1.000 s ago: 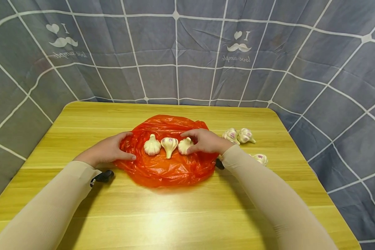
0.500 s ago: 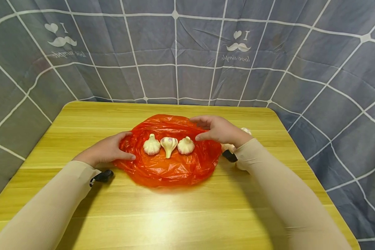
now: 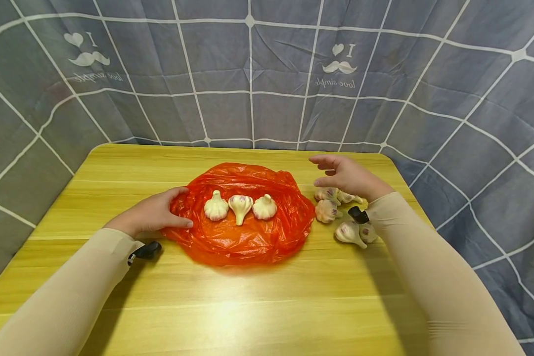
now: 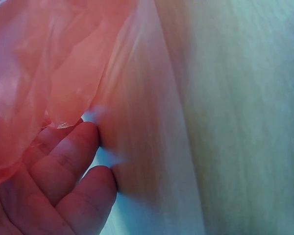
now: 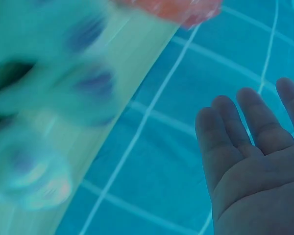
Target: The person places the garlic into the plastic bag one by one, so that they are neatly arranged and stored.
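A red plastic bag [image 3: 244, 247] lies spread on the wooden table. In a row on it sit a left garlic bulb [image 3: 216, 206], a middle garlic bulb [image 3: 241, 208] and a right garlic bulb [image 3: 264, 207]. My left hand [image 3: 153, 212] rests against the bag's left side, thumb and index finger apart, the bag's film touching its loose fingers [image 4: 71, 161]. Beyond the bag's right side, my right hand [image 3: 349, 175] hovers with nothing in it, its fingers [image 5: 258, 115] spread in the right wrist view. Below it lies a cluster of several garlic bulbs [image 3: 327, 211].
Another garlic bulb [image 3: 349, 233] of the cluster lies toward the front right, partly beside the right sleeve [image 3: 409, 247]. Bare wood of the table [image 3: 227, 311] stretches in front of the bag. A grey gridded curtain [image 3: 276, 118] hangs behind and along both sides.
My right hand has let go of the right garlic bulb on the bag and moved right, over the loose bulbs. The left hand has stayed at the bag's side.
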`<state>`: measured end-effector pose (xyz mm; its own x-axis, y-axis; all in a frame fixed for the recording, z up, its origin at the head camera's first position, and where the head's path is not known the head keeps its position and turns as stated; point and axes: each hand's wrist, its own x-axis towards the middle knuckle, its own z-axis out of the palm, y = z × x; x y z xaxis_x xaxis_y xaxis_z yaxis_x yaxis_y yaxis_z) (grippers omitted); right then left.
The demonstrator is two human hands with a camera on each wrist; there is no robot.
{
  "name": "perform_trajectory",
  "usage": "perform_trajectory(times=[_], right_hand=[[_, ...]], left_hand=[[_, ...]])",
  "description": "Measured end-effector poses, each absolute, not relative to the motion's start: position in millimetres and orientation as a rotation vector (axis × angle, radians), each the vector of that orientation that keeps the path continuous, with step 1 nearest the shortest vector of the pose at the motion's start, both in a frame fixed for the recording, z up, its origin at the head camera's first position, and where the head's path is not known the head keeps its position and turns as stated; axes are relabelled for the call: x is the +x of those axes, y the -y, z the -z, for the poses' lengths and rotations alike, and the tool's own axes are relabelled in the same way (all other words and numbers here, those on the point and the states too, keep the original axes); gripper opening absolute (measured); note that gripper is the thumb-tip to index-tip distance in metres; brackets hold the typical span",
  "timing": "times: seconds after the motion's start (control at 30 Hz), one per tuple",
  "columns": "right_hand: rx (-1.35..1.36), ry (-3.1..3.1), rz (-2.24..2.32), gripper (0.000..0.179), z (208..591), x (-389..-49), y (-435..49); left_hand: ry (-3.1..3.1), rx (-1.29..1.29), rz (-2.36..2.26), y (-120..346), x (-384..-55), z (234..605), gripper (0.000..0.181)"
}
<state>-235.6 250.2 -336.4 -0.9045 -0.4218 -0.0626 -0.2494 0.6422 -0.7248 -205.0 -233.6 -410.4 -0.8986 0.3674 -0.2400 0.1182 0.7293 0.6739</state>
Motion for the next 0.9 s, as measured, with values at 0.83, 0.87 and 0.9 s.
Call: perform_trajectory(times=[0.83,0.87,0.9], right_hand=[[-0.317,-2.668,0.927,0.075,376,-250,-343],[-0.308,-2.664,0.927,0.076,378,-250,-344],[-0.299,-2.661,0.928,0.076,380,-249,-344]], left_hand=[[-2.565,0.364,-0.985,233,-205,409,0.115],[-2.565,0.366,-0.984,233,-205,409,0.114],[-2.565,0.369,-0.985,233,-205,409,0.114]])
